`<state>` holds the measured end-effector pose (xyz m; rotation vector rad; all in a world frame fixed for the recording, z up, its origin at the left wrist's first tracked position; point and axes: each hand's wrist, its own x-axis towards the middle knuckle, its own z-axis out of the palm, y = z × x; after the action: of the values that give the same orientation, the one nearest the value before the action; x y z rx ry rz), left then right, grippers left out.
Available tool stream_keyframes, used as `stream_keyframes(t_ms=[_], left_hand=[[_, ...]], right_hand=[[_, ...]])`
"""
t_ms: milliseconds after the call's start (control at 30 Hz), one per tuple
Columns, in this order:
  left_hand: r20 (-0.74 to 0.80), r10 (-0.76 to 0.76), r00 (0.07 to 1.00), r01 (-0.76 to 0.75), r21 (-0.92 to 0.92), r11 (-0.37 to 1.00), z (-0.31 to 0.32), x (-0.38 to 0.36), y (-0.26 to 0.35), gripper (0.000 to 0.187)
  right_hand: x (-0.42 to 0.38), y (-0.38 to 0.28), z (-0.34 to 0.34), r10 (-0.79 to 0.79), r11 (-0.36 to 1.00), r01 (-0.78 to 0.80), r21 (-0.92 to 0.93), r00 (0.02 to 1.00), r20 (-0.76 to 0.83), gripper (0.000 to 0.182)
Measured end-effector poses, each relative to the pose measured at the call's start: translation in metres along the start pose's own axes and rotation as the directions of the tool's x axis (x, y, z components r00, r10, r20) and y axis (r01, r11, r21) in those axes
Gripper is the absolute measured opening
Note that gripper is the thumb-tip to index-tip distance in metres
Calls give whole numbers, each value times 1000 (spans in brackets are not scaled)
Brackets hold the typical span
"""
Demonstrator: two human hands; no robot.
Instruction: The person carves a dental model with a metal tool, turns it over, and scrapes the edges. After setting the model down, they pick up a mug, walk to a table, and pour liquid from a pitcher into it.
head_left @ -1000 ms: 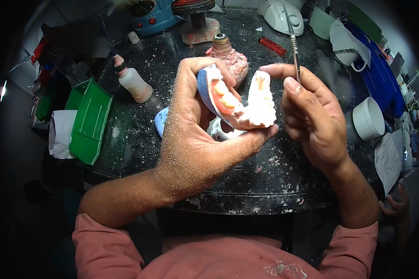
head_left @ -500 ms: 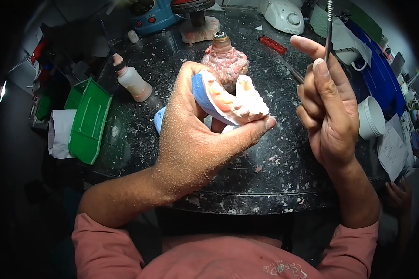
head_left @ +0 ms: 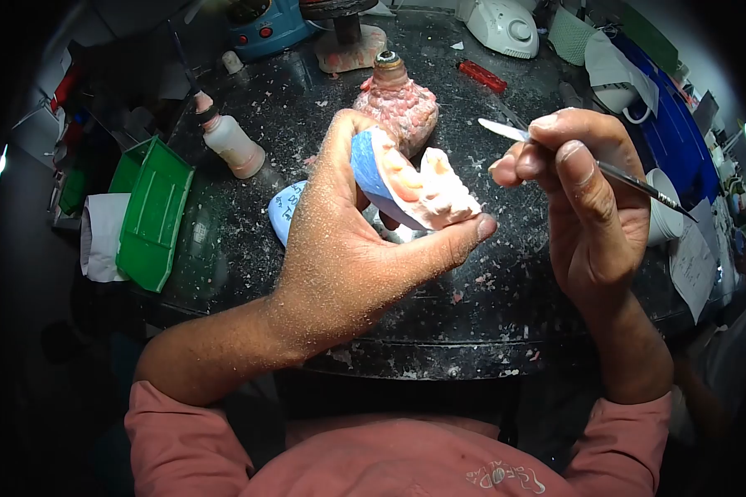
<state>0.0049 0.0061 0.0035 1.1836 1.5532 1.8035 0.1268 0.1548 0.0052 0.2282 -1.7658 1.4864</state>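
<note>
1. Leftmost, well to the left of the white plaster dental cast [head_left: 439,195], a green plastic tray [head_left: 153,215] lies at the edge of the dark speckled round worktable [head_left: 506,306], with a folded white cloth [head_left: 99,236] just beside it.
2. Nearer the cast, up and to its left, stands a small pale squeeze bottle with a dark nozzle [head_left: 228,141].
3. Just left of and below the cast, a flat pale-blue oval plate [head_left: 286,211] lies on the table, partly hidden by the hand.
4. Centrally, the dust-covered left hand [head_left: 348,248] is curled around the cast, thumb tip pressed under its right end and fingers wrapped behind its blue-backed left end. The cast is held above the table; its long axis runs from upper left down to lower right, with the pink wax and teeth face turned up and to the right.
5. Behind the cast stands a lumpy pink wax-coated spirit lamp [head_left: 398,99].
6. Right of the cast, the right hand [head_left: 584,195] pinches a thin metal wax knife [head_left: 588,161] between thumb and fingers. The tool's long axis is nearly level, its flat blade pointing left toward the cast but clear of it, its dark handle trailing right.
7. Farther right sits a white round tub [head_left: 661,219].
</note>
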Motion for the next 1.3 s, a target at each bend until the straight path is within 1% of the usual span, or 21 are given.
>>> stream_keyframes(t_ms=[33, 67, 100, 167, 200, 233, 300, 367, 400, 433, 500, 567, 633, 667, 800, 900, 967, 1033, 1133, 1200, 1300], left_hand=[[14, -13, 1000, 13, -7, 1000, 0, 0, 0, 51], [15, -15, 1000, 16, -11, 1000, 1, -1, -1, 51], [44, 22, 999, -21, -33, 999, 1, -1, -3, 51], [72, 57, 996, -53, -62, 997, 0, 0, -7, 51], [104, 95, 990, -94, -13, 995, -3, 0, -9, 52], [138, 131, 982, -137, 35, 990, -5, 0, -11, 52], [145, 94, 985, -95, 1, 996, -4, -1, -9, 54], [117, 125, 985, -128, 19, 992, -4, -3, -8, 55], [98, 93, 991, -94, 5, 996, -3, -4, -8, 56], [99, 93, 991, -93, 2, 996, -3, -4, -8, 56], [104, 121, 987, -125, 34, 992, -3, -4, -9, 58], [83, 121, 989, -126, 62, 990, -3, -4, -10, 60], [116, 244, 963, -262, 183, 948, -6, -3, -13, 60], [121, 248, 961, -270, 239, 933, -6, -3, -10, 61], [79, 228, 970, -239, 198, 951, -4, -4, -12, 61], [103, 243, 964, -262, 263, 928, -6, -4, -11, 60], [101, 302, 948, -319, 322, 892, -7, -3, -14, 59], [102, 291, 951, -308, 326, 894, -8, -4, -15, 59], [104, 276, 956, -295, 333, 896, -9, -4, -16, 58], [104, 271, 957, -290, 332, 898, -8, -4, -15, 58], [98, 249, 963, -268, 340, 901, -7, -5, -13, 59]], right_hand=[[-1, -2, 2, 16, 1000, -16, 4, 1000, -6, 27], [0, -2, 0, -2, 998, 0, 59, 999, 33, 23], [-1, -3, -1, 0, 998, -1, 56, 999, 33, 23], [-3, -3, -3, -105, 975, 137, -173, 978, 180, 20], [-4, -7, 1, -67, 993, 82, -80, 981, 180, 22], [-7, -3, 3, -63, 996, 73, -54, 982, 175, 23], [-6, -1, -2, -120, 973, 166, -161, 958, 259, 21], [-8, -8, 6, -90, 975, 130, -181, 972, 216, 20], [-9, -11, 8, -63, 975, 96, -198, 983, 170, 19], [-8, -11, 7, -61, 975, 95, -201, 984, 170, 19], [-3, -8, 1, -188, 901, 287, -325, 934, 303, 17], [-5, -4, 5, -197, 922, 269, -278, 945, 261, 17], [-8, -5, 6, -133, 960, 186, -209, 960, 247, 17], [-8, -5, 5, -129, 961, 182, -210, 961, 245, 17], [-6, -3, 6, -178, 945, 233, -228, 955, 237, 15], [-6, -5, 6, -173, 941, 235, -244, 953, 249, 16], [-5, -5, 6, -190, 926, 260, -272, 947, 259, 17], [-6, -7, 7, -204, 911, 283, -300, 941, 269, 17], [-7, -7, 7, -161, 924, 233, -302, 956, 245, 17], [-6, -5, 6, -205, 925, 270, -267, 947, 246, 17], [-3, -7, 5, -203, 909, 290, -300, 936, 289, 17]])
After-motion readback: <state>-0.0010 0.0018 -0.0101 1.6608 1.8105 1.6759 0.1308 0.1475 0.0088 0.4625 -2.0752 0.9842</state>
